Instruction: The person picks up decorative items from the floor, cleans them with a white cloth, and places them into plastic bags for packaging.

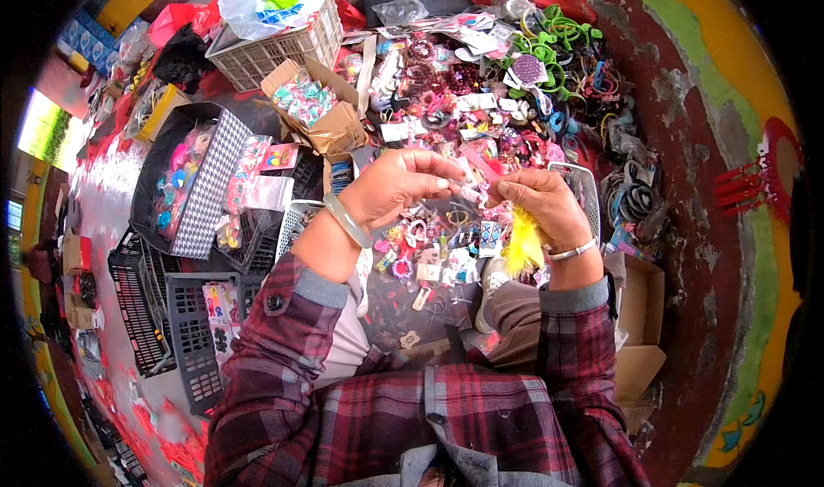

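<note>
My left hand [399, 187], with a pale bangle at the wrist, has thumb and fingers pinched together on something small and pale that I cannot make out. Facing it, my right hand [549, 205], with a silver bangle, is closed, thumb against bent forefinger. A bright yellow feather ornament [522, 245] hangs from the right hand's palm side. Below and beyond both hands spreads a heap of small hair accessories [438, 251], with bows, hair ties and carded pieces, mostly pink, red and white.
On the left stand a houndstooth box [210, 187] of packaged trinkets and black plastic baskets [190, 332]. Farther back are a cardboard box [330, 131] of small packets and a beige crate [283, 49]. Green headbands [554, 49] lie far right; an open carton [644, 315] sits near my right knee.
</note>
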A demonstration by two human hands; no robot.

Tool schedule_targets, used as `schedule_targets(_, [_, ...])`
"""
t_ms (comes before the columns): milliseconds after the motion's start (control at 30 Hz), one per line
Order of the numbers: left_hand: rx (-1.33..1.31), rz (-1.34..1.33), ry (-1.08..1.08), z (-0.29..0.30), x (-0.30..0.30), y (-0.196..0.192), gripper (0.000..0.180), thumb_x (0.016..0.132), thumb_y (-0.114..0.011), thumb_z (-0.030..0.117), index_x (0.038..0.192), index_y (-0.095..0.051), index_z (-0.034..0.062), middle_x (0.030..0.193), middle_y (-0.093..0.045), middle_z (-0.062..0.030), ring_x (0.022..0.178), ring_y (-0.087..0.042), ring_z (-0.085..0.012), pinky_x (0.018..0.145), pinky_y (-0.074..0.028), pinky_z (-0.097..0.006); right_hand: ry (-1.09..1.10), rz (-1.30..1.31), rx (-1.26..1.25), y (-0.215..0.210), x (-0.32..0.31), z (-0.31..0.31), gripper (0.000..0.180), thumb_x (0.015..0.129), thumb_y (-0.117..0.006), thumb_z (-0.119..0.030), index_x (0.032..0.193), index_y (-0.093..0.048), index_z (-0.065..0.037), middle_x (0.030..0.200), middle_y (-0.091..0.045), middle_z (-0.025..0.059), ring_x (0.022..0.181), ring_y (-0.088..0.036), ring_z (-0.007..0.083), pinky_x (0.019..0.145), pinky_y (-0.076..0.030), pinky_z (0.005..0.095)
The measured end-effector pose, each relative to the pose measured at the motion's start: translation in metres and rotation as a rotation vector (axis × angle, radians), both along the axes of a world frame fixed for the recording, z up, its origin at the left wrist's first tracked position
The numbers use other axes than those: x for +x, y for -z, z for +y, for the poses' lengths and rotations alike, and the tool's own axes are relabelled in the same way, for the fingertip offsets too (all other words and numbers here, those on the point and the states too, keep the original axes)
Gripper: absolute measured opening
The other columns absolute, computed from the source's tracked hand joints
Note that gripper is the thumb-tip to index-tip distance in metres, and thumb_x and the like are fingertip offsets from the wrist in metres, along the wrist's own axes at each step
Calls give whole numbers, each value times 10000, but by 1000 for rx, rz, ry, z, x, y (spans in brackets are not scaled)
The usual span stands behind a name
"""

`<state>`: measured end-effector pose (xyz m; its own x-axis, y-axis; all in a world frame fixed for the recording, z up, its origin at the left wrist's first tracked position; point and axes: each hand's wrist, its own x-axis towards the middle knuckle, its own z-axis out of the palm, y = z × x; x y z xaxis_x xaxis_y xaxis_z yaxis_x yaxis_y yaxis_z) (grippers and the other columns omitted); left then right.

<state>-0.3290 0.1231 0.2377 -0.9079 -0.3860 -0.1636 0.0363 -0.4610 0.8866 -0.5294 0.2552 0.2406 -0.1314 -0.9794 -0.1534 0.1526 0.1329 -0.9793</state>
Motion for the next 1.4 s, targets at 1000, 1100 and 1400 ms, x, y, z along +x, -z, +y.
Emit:
schedule_targets(1000, [-127, -57, -210, 1, -10, 20, 119, 762, -553, 38, 865, -602, 4, 853, -618, -45, 751, -569, -106, 696, -443, -225, 115, 364, -119, 4, 29, -10, 144, 810, -611, -102, 879, -651, 18, 794, -644, 44, 719, -570, 86, 640, -441, 209])
schedule_targets(1100, [-161, -6, -168, 7, -14, 16, 124, 778, -597, 77, 882, -614, 12, 840, -616, -25, 744, -557, -80, 681, -434, -215, 134, 415, -115, 6, 28, -10, 138, 803, -617, -100, 868, -652, 18, 786, -641, 40, 708, -569, 81, 629, -444, 207])
schedule_targets(1400, [-249, -48, -190, 11, -14, 8, 159, 790, -633, 161, 847, -650, 13, 797, -613, -2, 703, -526, -52, 645, -413, -194, 157, 544, -196, 8, 35, -11, 127, 783, -634, -92, 863, -657, 3, 739, -626, 50, 654, -561, 92, 586, -439, 218])
